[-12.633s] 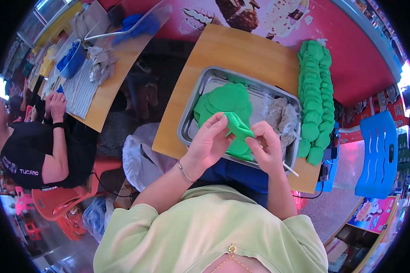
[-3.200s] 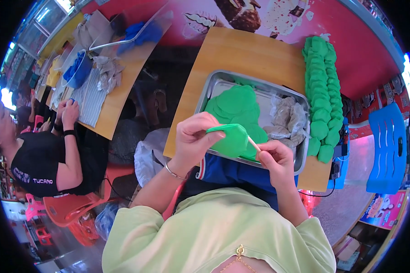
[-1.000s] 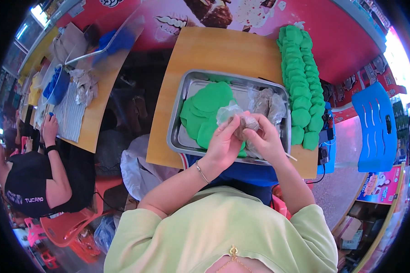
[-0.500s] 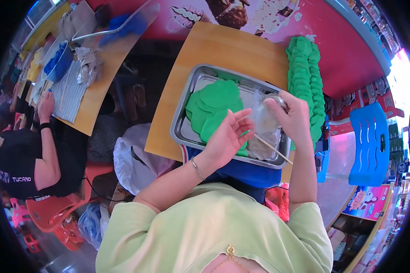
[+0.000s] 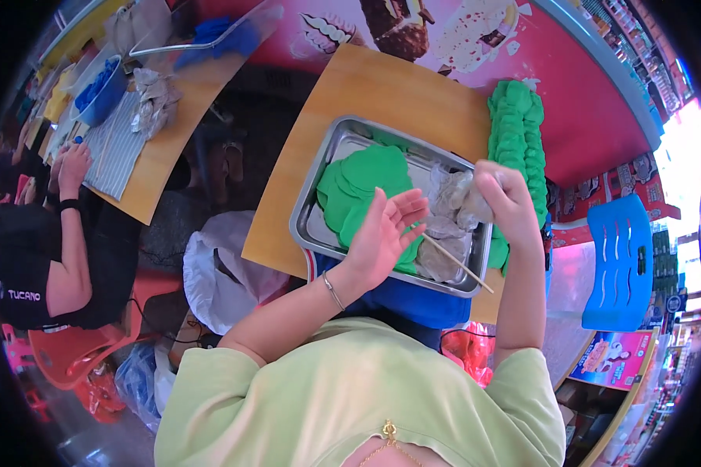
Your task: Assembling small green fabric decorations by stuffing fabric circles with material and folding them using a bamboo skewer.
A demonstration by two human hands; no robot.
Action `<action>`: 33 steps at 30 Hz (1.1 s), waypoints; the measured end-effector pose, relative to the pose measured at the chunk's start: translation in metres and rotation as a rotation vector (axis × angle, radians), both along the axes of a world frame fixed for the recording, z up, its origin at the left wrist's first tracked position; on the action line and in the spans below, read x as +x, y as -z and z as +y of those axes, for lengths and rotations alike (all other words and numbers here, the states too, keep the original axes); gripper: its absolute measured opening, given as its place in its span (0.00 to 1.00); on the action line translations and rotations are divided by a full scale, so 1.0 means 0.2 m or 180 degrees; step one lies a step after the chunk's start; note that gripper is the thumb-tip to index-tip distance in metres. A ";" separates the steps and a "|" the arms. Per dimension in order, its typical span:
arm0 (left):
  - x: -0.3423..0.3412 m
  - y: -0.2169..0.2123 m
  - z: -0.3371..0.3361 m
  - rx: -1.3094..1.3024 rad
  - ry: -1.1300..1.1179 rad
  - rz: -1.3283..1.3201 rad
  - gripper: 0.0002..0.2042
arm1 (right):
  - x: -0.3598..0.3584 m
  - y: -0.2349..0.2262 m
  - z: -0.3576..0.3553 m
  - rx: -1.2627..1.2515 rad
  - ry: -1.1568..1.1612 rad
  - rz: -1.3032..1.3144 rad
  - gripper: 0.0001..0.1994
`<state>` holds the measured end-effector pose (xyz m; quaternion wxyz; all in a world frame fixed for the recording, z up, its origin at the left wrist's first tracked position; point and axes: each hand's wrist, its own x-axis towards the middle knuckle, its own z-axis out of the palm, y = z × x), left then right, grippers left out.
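My left hand (image 5: 388,229) hovers palm up over the steel tray (image 5: 297,222), fingers apart and slightly curled, holding nothing. Below and left of it, flat green rounded pieces (image 5: 370,171) lie overlapped in a pile. A thin wooden stick (image 5: 459,265) runs from beside my left fingertips across the tray's near right rim. At the tray's right side, my right hand (image 5: 510,204) has its fingers closed at a crumpled clear plastic bag (image 5: 469,204), whose contents I cannot make out. More crumpled clear plastic (image 5: 442,258) lies in the tray below it.
The tray stands on a wooden table (image 5: 397,82). Long green strands of layered pieces (image 5: 516,128) lie along its right edge. A blue chair (image 5: 617,265) stands at right, a white bag (image 5: 218,268) below left. Another person (image 5: 51,257) works at a table on the left.
My right hand has drawn slightly right and down, its fingers more tightly closed at the plastic bag. My left hand stays open, its fingers turned a little more upward. The view has shifted slightly.
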<state>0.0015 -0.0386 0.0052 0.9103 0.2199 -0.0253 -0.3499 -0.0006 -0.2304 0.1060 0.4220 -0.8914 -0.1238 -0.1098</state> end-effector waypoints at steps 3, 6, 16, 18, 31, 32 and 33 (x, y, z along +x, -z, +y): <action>-0.02 -0.01 0.00 -0.0062 0.0002 0.0008 0.31 | -0.01 0.01 0.09 0.0289 -0.0012 0.0044 0.13; 0.00 -0.03 -0.01 -0.0134 -0.0008 -0.0172 0.34 | -0.02 -0.01 0.10 0.0413 0.0501 0.0281 0.12; -0.05 -0.03 -0.05 0.0261 0.0044 -0.0441 0.21 | -0.04 -0.01 0.20 0.0412 0.0193 0.0554 0.08; -0.04 -0.01 -0.06 0.0138 0.0070 -0.0473 0.18 | -0.03 0.00 0.20 0.0695 0.0175 0.0535 0.07; -0.04 -0.02 -0.03 0.0229 -0.0222 0.0280 0.11 | -0.13 0.13 0.14 0.1223 0.0621 0.0523 0.09; -0.04 -0.03 -0.03 0.0251 -0.0203 0.0280 0.11 | -0.15 0.16 0.13 0.1241 0.0718 0.0516 0.10; -0.04 -0.04 -0.03 0.0292 -0.0160 0.0237 0.12 | -0.17 0.18 0.12 0.1266 0.0740 0.0519 0.10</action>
